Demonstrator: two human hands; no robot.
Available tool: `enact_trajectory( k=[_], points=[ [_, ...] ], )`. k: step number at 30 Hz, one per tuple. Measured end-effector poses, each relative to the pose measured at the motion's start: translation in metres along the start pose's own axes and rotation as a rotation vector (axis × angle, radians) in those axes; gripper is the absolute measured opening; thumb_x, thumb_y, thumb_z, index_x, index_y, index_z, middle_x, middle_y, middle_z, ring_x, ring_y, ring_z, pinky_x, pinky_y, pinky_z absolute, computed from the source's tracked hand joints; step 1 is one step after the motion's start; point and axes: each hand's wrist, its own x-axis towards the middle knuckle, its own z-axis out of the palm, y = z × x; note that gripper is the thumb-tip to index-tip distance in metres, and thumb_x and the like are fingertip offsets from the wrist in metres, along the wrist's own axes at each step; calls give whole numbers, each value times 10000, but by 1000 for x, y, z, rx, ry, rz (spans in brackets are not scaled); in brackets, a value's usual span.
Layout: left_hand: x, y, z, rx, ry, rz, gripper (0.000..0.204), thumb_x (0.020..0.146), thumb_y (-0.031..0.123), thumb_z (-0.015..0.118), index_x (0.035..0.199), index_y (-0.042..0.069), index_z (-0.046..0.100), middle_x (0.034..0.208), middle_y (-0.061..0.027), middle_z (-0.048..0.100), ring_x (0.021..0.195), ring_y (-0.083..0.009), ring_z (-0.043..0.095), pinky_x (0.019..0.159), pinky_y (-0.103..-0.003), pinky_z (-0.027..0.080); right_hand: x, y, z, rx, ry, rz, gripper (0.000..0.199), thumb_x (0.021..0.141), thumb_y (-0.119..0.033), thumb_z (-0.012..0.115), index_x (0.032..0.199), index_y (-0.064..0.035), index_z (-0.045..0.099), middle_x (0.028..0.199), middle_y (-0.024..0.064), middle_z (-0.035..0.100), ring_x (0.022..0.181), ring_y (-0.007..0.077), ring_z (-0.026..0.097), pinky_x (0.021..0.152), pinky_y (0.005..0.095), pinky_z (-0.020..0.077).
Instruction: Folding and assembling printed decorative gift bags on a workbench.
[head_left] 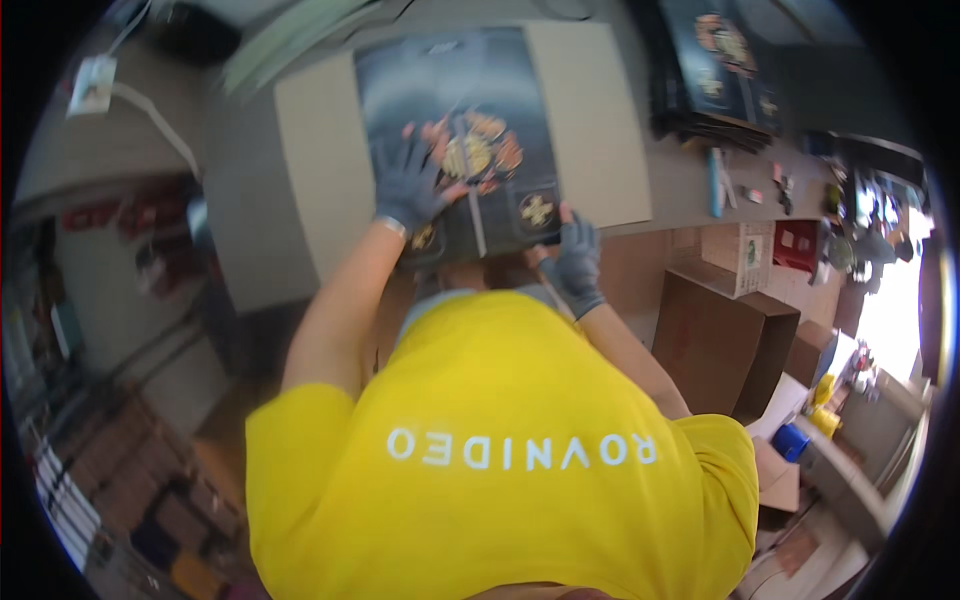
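A flat black cardboard box (460, 75), printed with a food picture, lies in front of me on a larger beige cardboard sheet (588, 120). A pale narrow strip runs down its near half. My left hand (412, 190), in a grey glove with bare fingertips showing, rests flat on the box's left part, fingers spread. At the near right corner is my right hand (577, 265), gloved the same way. Its thumb is by the front edge and another bare fingertip by the right side, apart from each other. Whether it presses on the corner is blurred.
More black printed boxes (715, 75) are stacked at the table's far right. A light blue tool (716, 182) and small items lie near that stack. An open brown carton (725, 340) stands below the table at right, beside a white basket (735, 258). A white cable (160, 125) hangs at far left.
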Motion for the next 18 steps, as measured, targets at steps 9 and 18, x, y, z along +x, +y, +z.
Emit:
enact_trajectory(
  k=[9,18],
  points=[
    [16,17,-19,-122,-48,-122,781,821,475,707,1442,76,451,1525,-217,367,1410,-431,324,1122,-569,266,78,54,-105,506,291,231,225,958,-94,572,1166,-12,603,1019,70,633,932,164,579,869,320,480],
    [-48,-35,-78,159,-321,-951,1088,678,455,837,1481,-51,306,1474,-351,326,1396,-449,314,1141,-445,318,218,263,-324,630,424,484,390,991,-205,559,1355,-68,540,1096,63,668,924,158,669,727,300,574]
  ],
)
